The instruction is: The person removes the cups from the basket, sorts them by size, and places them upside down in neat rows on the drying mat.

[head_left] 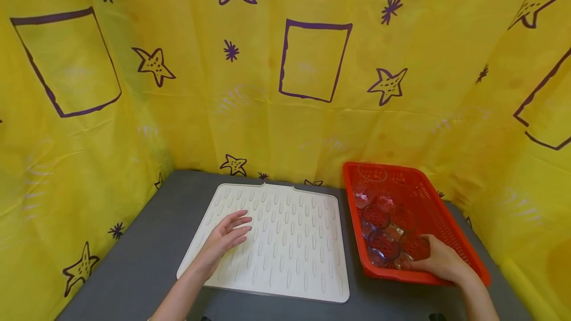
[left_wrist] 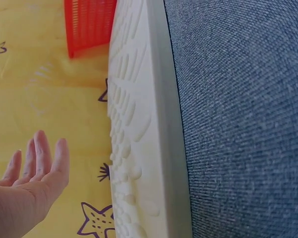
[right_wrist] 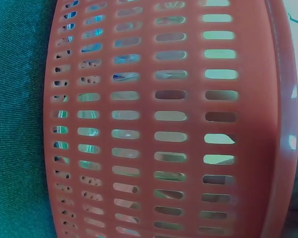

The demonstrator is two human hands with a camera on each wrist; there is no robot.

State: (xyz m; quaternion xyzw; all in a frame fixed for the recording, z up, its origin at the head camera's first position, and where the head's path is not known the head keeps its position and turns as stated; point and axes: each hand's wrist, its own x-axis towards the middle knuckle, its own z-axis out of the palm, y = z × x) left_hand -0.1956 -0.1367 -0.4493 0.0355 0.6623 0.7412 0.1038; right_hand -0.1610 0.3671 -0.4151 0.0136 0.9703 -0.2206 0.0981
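From where I stand, the person's right hand (head_left: 441, 261) reaches into the near end of a red plastic basket with slotted walls (head_left: 397, 275). Its grip is narrow: thumb and fingers curl round a clear, round-rimmed glass (head_left: 416, 248) in the near right part of the basket. More clear glasses (head_left: 383, 245) sit close together beside and beyond it, mostly along the basket's left side; the farther ones are too see-through for me to make out well. The left hand (head_left: 223, 239) hangs above a white, roughly square board with raised oval ridges (head_left: 285, 241), its grip wide, fingers loosely spread and holding nothing. That board lies flat on the dark grey tabletop (head_left: 147, 232), just left of the basket. Yellow cloth (head_left: 196, 88) hangs behind and to both sides, printed with purple starfish (head_left: 387, 86), spiky bursts (head_left: 231, 50) and four-sided outlines (head_left: 314, 25).
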